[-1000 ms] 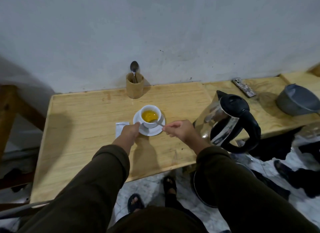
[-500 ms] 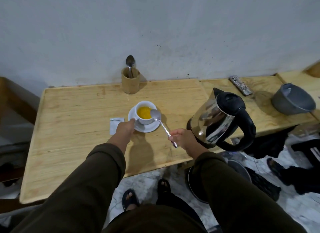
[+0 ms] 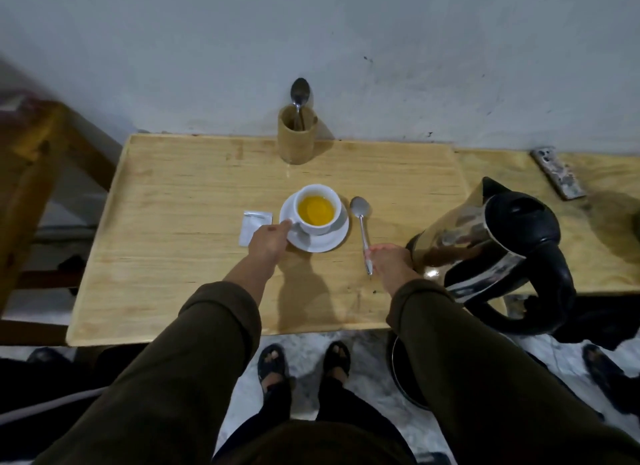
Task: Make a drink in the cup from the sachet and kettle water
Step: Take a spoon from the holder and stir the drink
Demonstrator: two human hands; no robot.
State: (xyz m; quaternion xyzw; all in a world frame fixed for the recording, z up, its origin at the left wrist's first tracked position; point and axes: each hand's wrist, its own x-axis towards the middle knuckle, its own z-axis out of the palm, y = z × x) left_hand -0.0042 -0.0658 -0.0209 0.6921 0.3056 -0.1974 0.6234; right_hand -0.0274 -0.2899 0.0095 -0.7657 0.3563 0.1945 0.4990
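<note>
A white cup (image 3: pixel 317 208) holding yellow drink stands on a white saucer (image 3: pixel 327 241) in the middle of the wooden table (image 3: pixel 173 257). My left hand (image 3: pixel 268 239) grips the saucer's left rim. A white sachet (image 3: pixel 251 227) lies flat just left of that hand. My right hand (image 3: pixel 389 260) holds the handle end of a metal spoon (image 3: pixel 361 222), which lies low on the table to the right of the saucer, bowl pointing away. The steel kettle with black handle (image 3: pixel 491 253) stands right beside my right hand.
A wooden holder (image 3: pixel 298 135) with another spoon stands at the wall behind the cup. A remote-like object (image 3: pixel 557 172) lies at the far right. The table's front edge runs just below my forearms; my feet and a dark pan show on the floor beneath.
My right hand lifted the spoon out of the cup and brought it down to the table right of the saucer. My left hand stayed on the saucer.
</note>
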